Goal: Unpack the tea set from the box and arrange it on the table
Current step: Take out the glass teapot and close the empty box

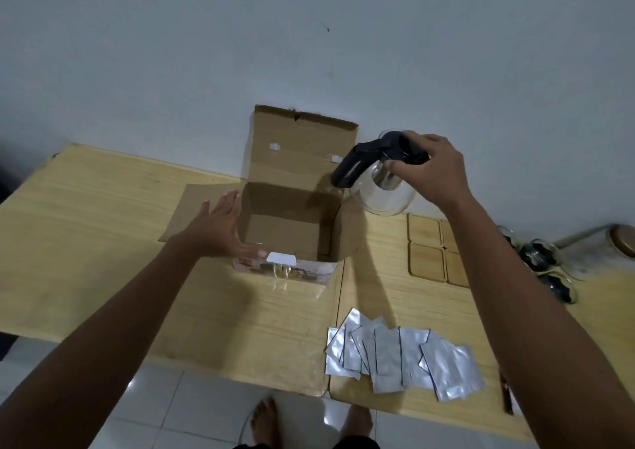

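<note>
Gripping the fragile, slippery clear glass teapot with black handle by its lid, right fingers closed; left hand spread, empty.

Box mouth open; coasters, sachets crowd right.

table | on it: box, coasters, foil sachets

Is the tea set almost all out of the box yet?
Nearly. Wooden coasters, silver packets and glass cups already sit on the table. The right hand holds the glass teapot aloft, not yet placed. The left hand is at the cardboard box, which looks empty.
</note>
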